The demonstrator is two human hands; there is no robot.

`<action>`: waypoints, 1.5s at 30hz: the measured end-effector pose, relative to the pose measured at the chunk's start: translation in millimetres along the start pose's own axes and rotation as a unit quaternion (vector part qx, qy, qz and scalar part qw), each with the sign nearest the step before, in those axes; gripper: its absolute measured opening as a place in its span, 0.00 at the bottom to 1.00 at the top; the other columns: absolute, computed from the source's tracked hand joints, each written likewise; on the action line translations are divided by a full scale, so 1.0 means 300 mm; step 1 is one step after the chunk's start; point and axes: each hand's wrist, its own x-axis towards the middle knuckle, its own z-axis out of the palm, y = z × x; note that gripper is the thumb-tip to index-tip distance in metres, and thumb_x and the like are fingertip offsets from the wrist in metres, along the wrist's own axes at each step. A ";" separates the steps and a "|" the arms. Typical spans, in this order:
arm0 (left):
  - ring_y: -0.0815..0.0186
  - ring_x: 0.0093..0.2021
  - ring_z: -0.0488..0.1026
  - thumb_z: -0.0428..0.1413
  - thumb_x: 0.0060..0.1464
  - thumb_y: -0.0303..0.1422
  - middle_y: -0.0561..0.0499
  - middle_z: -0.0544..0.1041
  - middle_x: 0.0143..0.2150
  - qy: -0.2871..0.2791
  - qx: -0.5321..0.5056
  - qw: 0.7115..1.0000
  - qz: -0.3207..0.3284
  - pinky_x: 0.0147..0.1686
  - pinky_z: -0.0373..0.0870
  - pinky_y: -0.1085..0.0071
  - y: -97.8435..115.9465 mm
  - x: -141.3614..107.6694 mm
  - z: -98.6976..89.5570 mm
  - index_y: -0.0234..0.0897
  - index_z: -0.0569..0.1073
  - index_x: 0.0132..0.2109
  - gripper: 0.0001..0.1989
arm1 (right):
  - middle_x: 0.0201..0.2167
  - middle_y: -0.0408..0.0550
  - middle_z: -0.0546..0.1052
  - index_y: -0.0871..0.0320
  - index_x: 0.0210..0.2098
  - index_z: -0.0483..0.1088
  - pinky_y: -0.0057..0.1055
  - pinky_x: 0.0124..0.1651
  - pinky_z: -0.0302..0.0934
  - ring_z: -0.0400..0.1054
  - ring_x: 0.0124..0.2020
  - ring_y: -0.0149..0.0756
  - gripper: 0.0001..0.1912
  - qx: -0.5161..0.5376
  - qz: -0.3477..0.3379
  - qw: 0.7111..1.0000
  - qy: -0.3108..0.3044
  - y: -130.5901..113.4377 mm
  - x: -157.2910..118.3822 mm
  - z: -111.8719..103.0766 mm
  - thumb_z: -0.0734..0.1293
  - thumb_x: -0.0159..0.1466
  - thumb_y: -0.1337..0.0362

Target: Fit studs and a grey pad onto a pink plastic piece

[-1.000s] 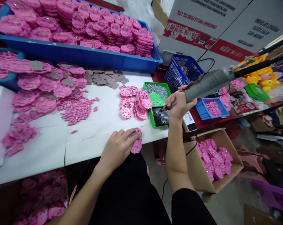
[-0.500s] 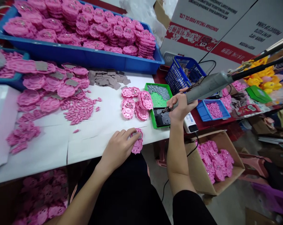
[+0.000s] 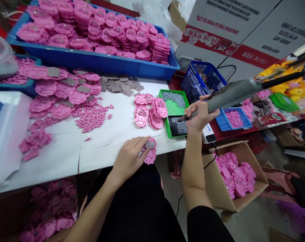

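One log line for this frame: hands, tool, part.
left hand: holds pink plastic part at table edge | right hand: grips grey electric screwdriver, tip over green screw tray

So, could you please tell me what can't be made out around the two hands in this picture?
- Head view: the left hand covers much of the pink part at the table edge, so its face is hidden.
- The tip of the grey tool in the right hand is too small to read over the green tray.
- The tool's far end blurs out at the right edge.
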 end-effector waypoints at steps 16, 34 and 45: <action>0.58 0.42 0.80 0.63 0.65 0.33 0.49 0.84 0.46 -0.020 -0.006 0.996 -0.084 0.42 0.72 0.63 0.012 0.027 -0.007 0.42 0.66 0.66 0.26 | 0.14 0.28 0.58 0.52 0.38 0.64 0.26 0.16 0.49 0.49 0.11 0.22 0.13 0.083 0.141 0.958 -0.236 -0.067 -0.349 0.158 0.72 0.60 0.59; 0.58 0.41 0.79 0.64 0.64 0.32 0.50 0.84 0.47 -0.031 -0.022 0.995 -0.091 0.43 0.72 0.60 0.011 0.039 -0.007 0.42 0.64 0.67 0.29 | 0.14 0.28 0.60 0.52 0.36 0.65 0.26 0.16 0.50 0.52 0.10 0.23 0.13 0.079 0.157 0.958 -0.227 -0.062 -0.337 0.176 0.73 0.56 0.62; 0.57 0.42 0.79 0.66 0.61 0.30 0.50 0.84 0.48 -0.035 -0.022 0.994 -0.103 0.43 0.71 0.61 0.016 0.040 -0.012 0.42 0.64 0.66 0.29 | 0.14 0.28 0.60 0.54 0.35 0.69 0.25 0.16 0.51 0.53 0.11 0.21 0.12 0.065 0.165 0.958 -0.225 -0.065 -0.338 0.186 0.74 0.54 0.62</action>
